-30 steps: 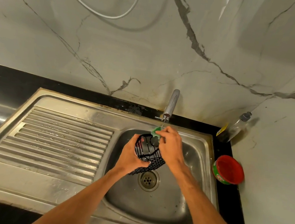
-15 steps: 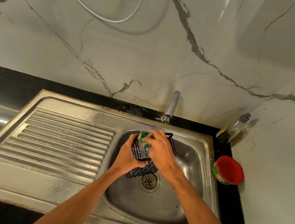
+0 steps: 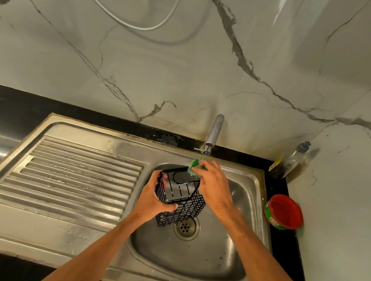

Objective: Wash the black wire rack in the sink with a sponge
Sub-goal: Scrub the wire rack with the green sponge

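Black wire rack (image 3: pixel 179 196) held tilted over sink basin (image 3: pixel 231 256) above drain (image 3: pixel 186 227), L hand (image 3: pixel 150 200) clamped on its left side to steady it w/ far rim up, R hand (image 3: pixel 215 187) pinching green sponge (image 3: pixel 195 166) onto that rim under tap (image 3: pixel 213 132), prob. for rinse water.

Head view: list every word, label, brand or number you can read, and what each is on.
On the red tub, green band: white lettering, too blurred to read.
On the clear bottle, yellow label: print too small to read.
No text visible on the black wire rack, green sponge, sink or tap.
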`<state>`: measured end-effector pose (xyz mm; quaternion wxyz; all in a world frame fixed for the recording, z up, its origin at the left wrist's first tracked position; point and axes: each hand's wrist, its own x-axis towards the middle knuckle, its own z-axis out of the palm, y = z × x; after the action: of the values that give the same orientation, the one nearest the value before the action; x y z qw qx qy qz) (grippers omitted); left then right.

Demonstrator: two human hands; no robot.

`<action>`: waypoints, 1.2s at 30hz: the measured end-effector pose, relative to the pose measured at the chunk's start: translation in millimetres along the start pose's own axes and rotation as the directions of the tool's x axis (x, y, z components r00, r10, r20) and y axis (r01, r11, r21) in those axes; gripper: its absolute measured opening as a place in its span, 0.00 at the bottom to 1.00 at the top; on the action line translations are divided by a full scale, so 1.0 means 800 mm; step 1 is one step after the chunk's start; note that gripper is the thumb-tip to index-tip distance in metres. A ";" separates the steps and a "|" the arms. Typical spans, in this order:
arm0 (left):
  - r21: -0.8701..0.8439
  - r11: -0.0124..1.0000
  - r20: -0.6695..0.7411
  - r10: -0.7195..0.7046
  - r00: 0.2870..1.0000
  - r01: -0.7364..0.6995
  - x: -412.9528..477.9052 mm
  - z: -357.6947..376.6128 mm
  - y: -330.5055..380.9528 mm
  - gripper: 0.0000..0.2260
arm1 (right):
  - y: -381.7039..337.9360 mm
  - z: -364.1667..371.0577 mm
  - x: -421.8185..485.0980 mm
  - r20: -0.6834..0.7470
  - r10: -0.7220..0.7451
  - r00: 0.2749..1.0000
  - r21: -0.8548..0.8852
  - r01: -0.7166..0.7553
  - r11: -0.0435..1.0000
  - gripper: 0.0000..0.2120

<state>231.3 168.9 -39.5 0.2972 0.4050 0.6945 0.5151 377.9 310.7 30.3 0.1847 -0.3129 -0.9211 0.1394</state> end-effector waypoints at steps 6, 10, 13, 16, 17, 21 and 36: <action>0.022 0.999 -0.041 -0.031 0.999 0.032 -0.002 -0.010 -0.004 0.41 | 0.024 -0.004 0.001 -0.028 0.233 0.972 0.151 -0.226 0.962 0.17; 0.021 0.999 -0.060 -0.030 0.998 0.031 -0.001 -0.013 -0.004 0.43 | -0.011 0.007 -0.026 -0.028 -0.012 1.000 0.051 0.014 0.999 0.19; 0.038 0.999 -0.064 -0.017 0.998 0.019 -0.001 -0.013 -0.005 0.45 | 0.001 0.005 -0.028 -0.055 0.092 0.994 0.069 -0.088 0.994 0.19; 0.051 0.998 -0.071 -0.018 0.997 0.022 0.002 -0.012 -0.003 0.45 | -0.030 0.013 -0.041 -0.044 0.031 0.999 0.044 -0.030 0.999 0.23; 0.049 0.998 -0.071 -0.022 0.997 0.026 0.004 -0.011 -0.002 0.45 | -0.046 0.019 -0.048 0.001 -0.057 0.998 0.029 0.057 0.998 0.24; 0.047 0.999 -0.062 0.002 0.998 0.001 0.006 -0.008 0.004 0.43 | -0.049 0.020 -0.040 0.024 -0.085 0.996 0.053 0.084 0.995 0.23; 0.084 0.996 0.071 0.028 0.997 -0.034 -0.011 -0.002 -0.009 0.43 | -0.085 0.016 0.000 0.078 -0.114 0.990 0.067 0.108 0.992 0.18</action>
<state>232.7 159.2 -46.1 0.2958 0.4456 0.6988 0.4750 336.2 256.7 44.0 0.1641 -0.2493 -0.9391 0.1706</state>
